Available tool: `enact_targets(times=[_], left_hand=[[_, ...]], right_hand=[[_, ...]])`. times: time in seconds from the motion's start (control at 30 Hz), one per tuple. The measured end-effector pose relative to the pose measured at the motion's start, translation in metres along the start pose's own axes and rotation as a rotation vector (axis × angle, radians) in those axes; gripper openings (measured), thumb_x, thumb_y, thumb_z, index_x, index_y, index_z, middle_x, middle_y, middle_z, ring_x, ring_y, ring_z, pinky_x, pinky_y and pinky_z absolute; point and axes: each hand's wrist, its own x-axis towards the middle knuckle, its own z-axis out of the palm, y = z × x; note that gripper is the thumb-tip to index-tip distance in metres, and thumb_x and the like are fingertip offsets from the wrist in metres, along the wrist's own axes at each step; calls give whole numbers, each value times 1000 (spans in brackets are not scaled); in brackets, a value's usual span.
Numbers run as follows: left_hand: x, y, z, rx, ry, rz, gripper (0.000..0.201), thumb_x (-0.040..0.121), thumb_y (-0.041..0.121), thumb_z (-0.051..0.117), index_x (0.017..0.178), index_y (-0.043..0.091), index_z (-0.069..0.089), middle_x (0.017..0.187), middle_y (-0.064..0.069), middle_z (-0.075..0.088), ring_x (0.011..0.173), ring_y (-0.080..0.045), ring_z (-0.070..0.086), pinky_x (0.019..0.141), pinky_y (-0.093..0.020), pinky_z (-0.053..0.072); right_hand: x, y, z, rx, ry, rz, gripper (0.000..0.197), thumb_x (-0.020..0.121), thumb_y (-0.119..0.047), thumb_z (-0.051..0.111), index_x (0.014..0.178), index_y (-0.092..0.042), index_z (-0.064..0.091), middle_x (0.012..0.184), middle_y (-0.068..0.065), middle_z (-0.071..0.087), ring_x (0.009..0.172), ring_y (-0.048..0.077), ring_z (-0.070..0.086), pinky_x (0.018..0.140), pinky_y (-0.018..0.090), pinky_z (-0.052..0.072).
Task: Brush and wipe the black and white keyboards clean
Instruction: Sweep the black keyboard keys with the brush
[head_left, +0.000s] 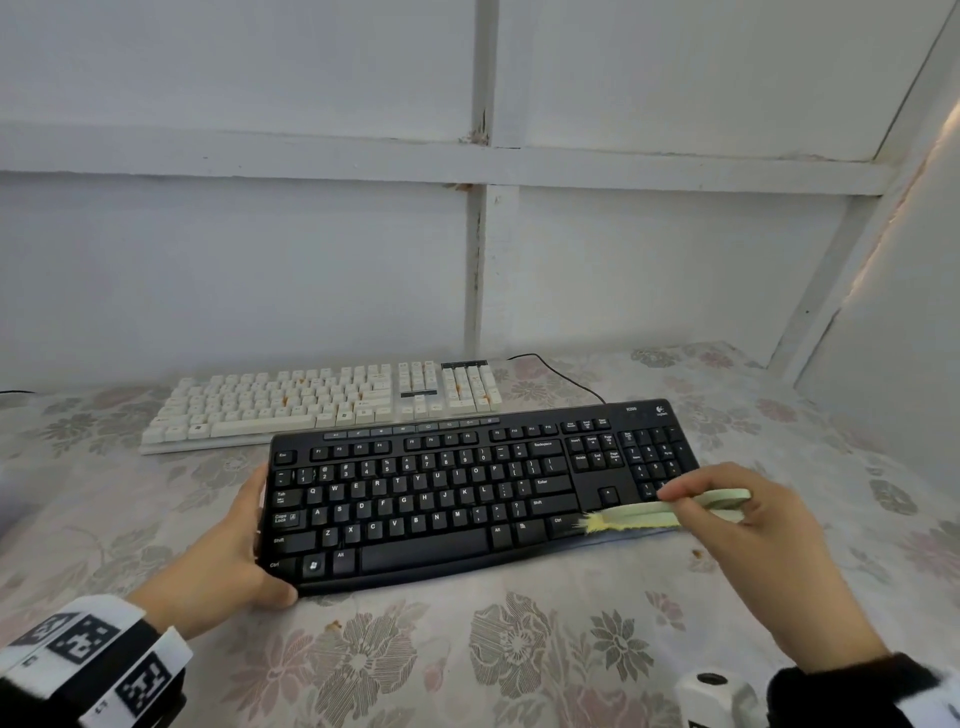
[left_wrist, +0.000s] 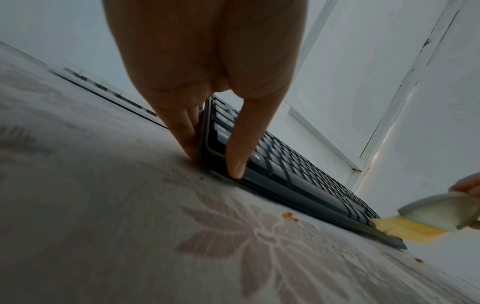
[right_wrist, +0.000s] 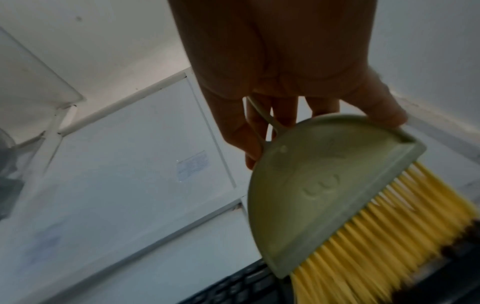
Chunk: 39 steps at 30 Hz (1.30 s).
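The black keyboard (head_left: 483, 493) is lying on the floral-clothed surface (head_left: 467, 654), and everything else is placed from it. The left hand (head_left: 228, 545) is bracing its left end: in the left wrist view the thumb is lying along the front edge while the fingers (left_wrist: 182, 127) are pressing against the end wall, so this grip is wrapped on the keyboard's corner. The right hand (head_left: 743, 525) is holding a pale green hand brush (head_left: 670, 512) over the keyboard's front right part, near the arrow keys; its grip is clamped on the brush's curved back and thin loop handle. The yellow bristles (right_wrist: 389, 236) are touching the keys near the right Ctrl. The white keyboard (head_left: 322, 405) is lying just behind the black one, its cable (head_left: 561, 371) running off behind the black keyboard's right end.

Judging from this, the black keyboard is being brushed, while the wiping and the white keyboard are not yet being dealt with. Orange crumbs (left_wrist: 289, 216) are lying on the cloth in front of the black keyboard, and orange specks are showing between the white keys. A hard stroke could be flicking debris backwards onto the white keyboard or deeper under the keycaps. The thin handle could be twisting in the fingers, and a slack left hand would be letting the keyboard slide on the cloth.
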Motion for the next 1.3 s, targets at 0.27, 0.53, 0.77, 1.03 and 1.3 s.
enact_targets(times=[0.27, 0.53, 0.77, 1.03, 1.3], left_hand=[[0, -1, 1, -11, 20, 18, 113, 44, -1, 72, 113, 69, 16, 109, 1, 61, 98, -23, 61, 85, -42, 50], [1, -4, -1, -14, 14, 12, 115, 42, 1, 74, 114, 70, 15, 111, 2, 61, 100, -23, 62, 86, -45, 51], [4, -6, -1, -10, 4, -3, 119, 44, -3, 74, 123, 63, 14, 113, 3, 60, 101, -23, 61, 83, -41, 51], [6, -10, -2, -28, 20, 14, 116, 40, -1, 74, 109, 73, 18, 112, 3, 60, 100, -23, 61, 83, -41, 51], [3, -7, -2, -36, 2, 23, 114, 42, -1, 72, 105, 80, 21, 109, 2, 63, 102, -24, 61, 87, -43, 49]], right_hand=[[8, 7, -28, 62, 61, -27, 26, 79, 1, 65, 68, -22, 72, 68, -4, 66, 50, 7, 46, 43, 9, 33], [27, 27, -40, -61, -15, -16, 31, 81, 3, 63, 66, -22, 72, 69, -6, 65, 53, 3, 51, 45, 6, 34], [30, 24, -69, -42, 82, -86, 33, 82, 1, 64, 71, -29, 72, 71, -6, 64, 52, 10, 48, 41, 8, 31], [40, 36, -59, -60, 33, -46, 31, 82, 1, 63, 69, -26, 72, 78, 14, 65, 54, 12, 46, 43, 11, 32], [39, 33, -58, -83, -17, -42, 30, 81, 2, 62, 69, -24, 71, 77, 22, 59, 59, 23, 43, 42, 15, 30]])
